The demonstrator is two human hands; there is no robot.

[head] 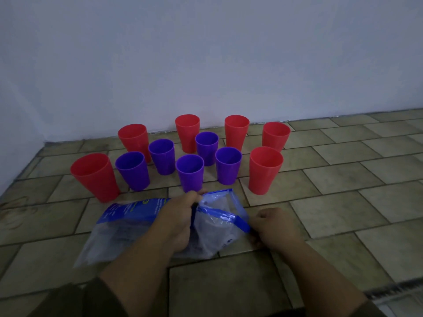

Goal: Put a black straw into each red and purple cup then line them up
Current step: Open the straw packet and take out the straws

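Here, hands [229, 223] grip bag [128, 225] — cups [190, 156] beyond.

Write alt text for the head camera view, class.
Two hands, left and right, pull open a clear plastic bag with blue edging on a tiled floor. Behind it stand six red cups and five purple cups, all upright and without straws.

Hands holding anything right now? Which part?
Both grip the clear plastic bag at its blue zip edge: left hand near the middle of the strip, right hand at its right end. Contents cannot be told.
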